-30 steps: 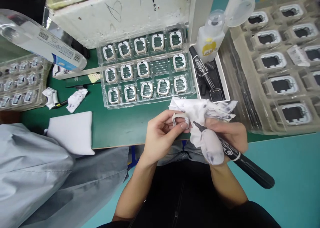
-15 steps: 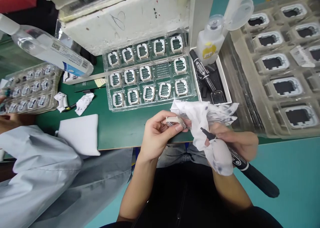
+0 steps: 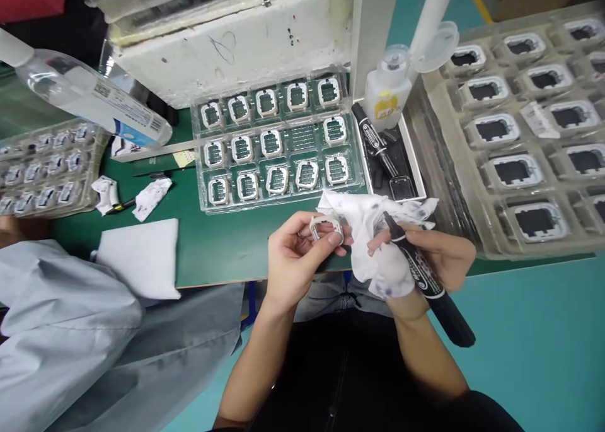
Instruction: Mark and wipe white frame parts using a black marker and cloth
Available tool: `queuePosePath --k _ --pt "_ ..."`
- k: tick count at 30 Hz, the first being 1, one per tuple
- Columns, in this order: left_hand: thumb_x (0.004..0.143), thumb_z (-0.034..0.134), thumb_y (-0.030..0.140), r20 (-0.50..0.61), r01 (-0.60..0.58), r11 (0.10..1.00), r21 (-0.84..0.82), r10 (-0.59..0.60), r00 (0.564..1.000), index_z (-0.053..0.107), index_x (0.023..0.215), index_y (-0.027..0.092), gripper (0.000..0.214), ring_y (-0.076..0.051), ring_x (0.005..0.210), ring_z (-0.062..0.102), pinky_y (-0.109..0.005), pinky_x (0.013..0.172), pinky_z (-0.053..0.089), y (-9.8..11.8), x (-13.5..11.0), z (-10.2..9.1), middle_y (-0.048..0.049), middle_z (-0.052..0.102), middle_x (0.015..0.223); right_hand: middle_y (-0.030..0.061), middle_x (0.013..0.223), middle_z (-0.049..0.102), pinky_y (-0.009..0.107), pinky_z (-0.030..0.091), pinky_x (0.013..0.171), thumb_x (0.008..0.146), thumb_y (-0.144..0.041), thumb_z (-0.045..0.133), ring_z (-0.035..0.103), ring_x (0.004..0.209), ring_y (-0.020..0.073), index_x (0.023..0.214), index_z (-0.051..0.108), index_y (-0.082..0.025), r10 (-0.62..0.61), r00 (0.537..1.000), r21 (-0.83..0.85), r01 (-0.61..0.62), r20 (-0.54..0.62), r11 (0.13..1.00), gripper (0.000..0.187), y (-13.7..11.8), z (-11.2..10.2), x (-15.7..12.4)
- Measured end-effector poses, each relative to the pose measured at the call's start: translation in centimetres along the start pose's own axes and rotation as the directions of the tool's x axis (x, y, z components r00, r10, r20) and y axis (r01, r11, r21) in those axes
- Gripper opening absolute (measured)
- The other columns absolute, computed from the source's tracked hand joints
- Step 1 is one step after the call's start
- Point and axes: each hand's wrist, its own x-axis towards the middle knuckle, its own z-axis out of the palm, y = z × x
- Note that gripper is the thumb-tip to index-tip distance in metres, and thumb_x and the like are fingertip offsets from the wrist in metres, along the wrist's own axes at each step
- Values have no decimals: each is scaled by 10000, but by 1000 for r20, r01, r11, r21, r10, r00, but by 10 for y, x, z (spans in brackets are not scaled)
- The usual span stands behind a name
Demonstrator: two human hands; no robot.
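Between the thumb and fingers of my left hand (image 3: 297, 255) is a small rounded, pale frame (image 3: 327, 227), its opening turned up toward me. My right hand (image 3: 437, 252) is closed around a black marker pen (image 3: 428, 277), with the dark tip pointing up and left, apart from the frame. A white cloth (image 3: 363, 230) with dark smudges is bunched at the right hand, some of it under the marker. Beyond the hands, a clear plastic tray (image 3: 283, 195) holds several similar frames, and one of its pockets (image 3: 302, 135) has no frame.
A white box (image 3: 414, 161) holds another marker (image 3: 373, 139); a squeeze bottle (image 3: 388, 94) stands by it. Stacked trays (image 3: 482, 236) of frames fill the right. At left are a large bottle (image 3: 94, 94), a folded white cloth (image 3: 139, 255) and a co-worker's grey sleeve (image 3: 66, 318).
The frame has turned in my left hand from edge-on to showing its opening. My right hand has tilted the marker more steeply and moved slightly left. The view has shifted a little.
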Motion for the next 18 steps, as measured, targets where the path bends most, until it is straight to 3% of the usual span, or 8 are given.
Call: queuePosePath --k 6,11,14,18 --pt "962 942 279 -38 -31 997 66 33 999 800 1055 189 192 -213 850 873 -285 704 716 0 -3 5 -76 896 995 -50 926 836 385 697 595 964 -201 861 760 585 192 1295 702 -362 111 990 68 -117 90 991 401 -1 1 -4" --pt "977 925 316 -10 -53 996 76 54 998 791 1120 208 224 -192 806 838 -271 655 674 -1 -5 10 -65 876 1001 -12 939 813 360 638 533 1010 -360 829 731 597 196 1286 725 -343 78 995 -19 -77 57 997 295 5 -7 -5" --pt "1041 856 333 53 -41 986 160 33 998 787 1267 234 256 -201 855 826 -286 692 650 -1 -10 11 -80 880 1091 11 974 788 374 673 615 966 -404 875 784 728 224 1235 765 -336 45 999 -173 -42 13 984 298 8 -10 -6" --pt "1091 788 323 110 -54 968 246 27 994 789 1315 240 239 -207 935 808 -303 805 632 -1 -13 10 -84 878 1150 10 1065 808 393 710 771 951 -317 879 825 891 237 1280 749 -348 -5 998 -204 17 60 979 355 11 -12 -8"
